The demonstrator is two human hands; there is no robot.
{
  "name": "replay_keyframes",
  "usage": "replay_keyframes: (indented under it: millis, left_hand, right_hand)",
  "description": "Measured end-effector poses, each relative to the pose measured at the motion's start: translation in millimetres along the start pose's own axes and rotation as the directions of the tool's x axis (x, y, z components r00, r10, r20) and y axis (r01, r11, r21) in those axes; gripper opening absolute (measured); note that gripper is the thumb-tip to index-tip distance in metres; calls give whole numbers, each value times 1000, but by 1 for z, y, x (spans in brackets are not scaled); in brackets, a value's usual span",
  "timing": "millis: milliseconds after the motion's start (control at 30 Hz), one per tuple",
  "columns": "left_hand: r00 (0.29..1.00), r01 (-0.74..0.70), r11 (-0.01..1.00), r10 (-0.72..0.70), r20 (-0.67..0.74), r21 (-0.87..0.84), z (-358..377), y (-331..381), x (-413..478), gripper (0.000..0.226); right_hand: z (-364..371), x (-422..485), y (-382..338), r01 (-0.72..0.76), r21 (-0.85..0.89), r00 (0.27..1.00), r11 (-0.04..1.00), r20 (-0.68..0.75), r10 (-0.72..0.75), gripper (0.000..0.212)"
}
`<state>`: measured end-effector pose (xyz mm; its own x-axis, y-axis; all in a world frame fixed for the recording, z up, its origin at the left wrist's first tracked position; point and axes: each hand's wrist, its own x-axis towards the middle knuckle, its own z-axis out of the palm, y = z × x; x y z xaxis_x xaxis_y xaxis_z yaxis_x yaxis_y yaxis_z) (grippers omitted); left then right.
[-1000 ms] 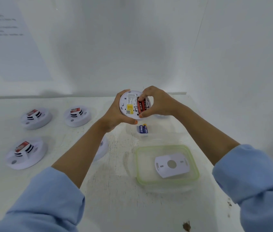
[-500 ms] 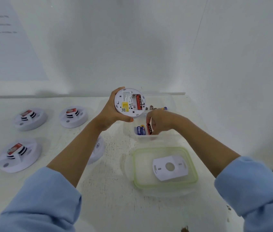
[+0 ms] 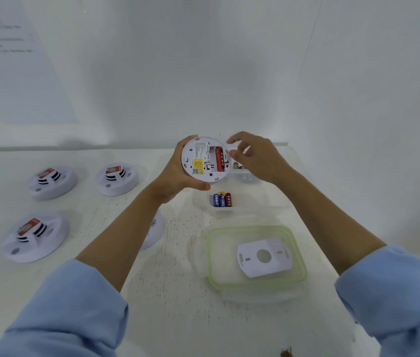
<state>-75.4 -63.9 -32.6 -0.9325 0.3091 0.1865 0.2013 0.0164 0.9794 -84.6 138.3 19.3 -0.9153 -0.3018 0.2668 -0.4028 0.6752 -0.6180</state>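
Observation:
My left hand (image 3: 175, 177) grips a round white smoke detector (image 3: 205, 158), held up with its back towards me. Its open battery bay holds one red battery (image 3: 219, 158); the slot beside it looks bare. My right hand (image 3: 255, 157) hovers just right of the detector with fingers loosely spread and nothing in them. Below the detector, a small clear tray (image 3: 232, 210) holds three batteries (image 3: 222, 200), blue, yellow-red and red.
Three white smoke detectors with red labels (image 3: 51, 180) (image 3: 116, 177) (image 3: 35, 235) lie on the white table at the left; a fourth (image 3: 153, 229) is partly hidden by my left forearm. A green-rimmed clear container (image 3: 255, 256) holds a white mounting plate (image 3: 264, 256). White walls close in behind and right.
My right hand left the detector, dropped to the battery tray, then rose back beside the detector with nothing held. One red battery left the bay and now lies in the tray.

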Motion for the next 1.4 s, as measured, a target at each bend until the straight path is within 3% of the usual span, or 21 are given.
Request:
replay_keyframes:
  millis: [367, 533, 933, 1067, 1300, 1400]
  left_hand:
    - [998, -54, 998, 53, -39, -15, 15, 6, 2, 102]
    - [993, -100, 995, 100, -68, 2, 21, 7, 3, 104]
    - [998, -53, 999, 53, -42, 7, 23, 7, -3, 103]
    - [998, -52, 999, 52, -40, -5, 22, 7, -3, 104]
    - [997, -66, 998, 66, -32, 17, 23, 10, -3, 105]
    - [997, -61, 998, 62, -39, 18, 19, 11, -3, 105]
  right_hand:
    - [25, 6, -16, 11, -226, 991, 974, -125, -40, 24]
    - [19, 14, -20, -13, -122, 990, 992, -141, -4, 16]
    - [22, 7, -12, -17, 46, 986, 999, -167, 24, 23]
    - [21, 5, -16, 6, -1, 985, 1000, -172, -6, 24]
    - [25, -3, -23, 98, -59, 931, 993, -346, -113, 16]
    - [21, -7, -27, 126, 167, 890, 978, -455, -36, 10]
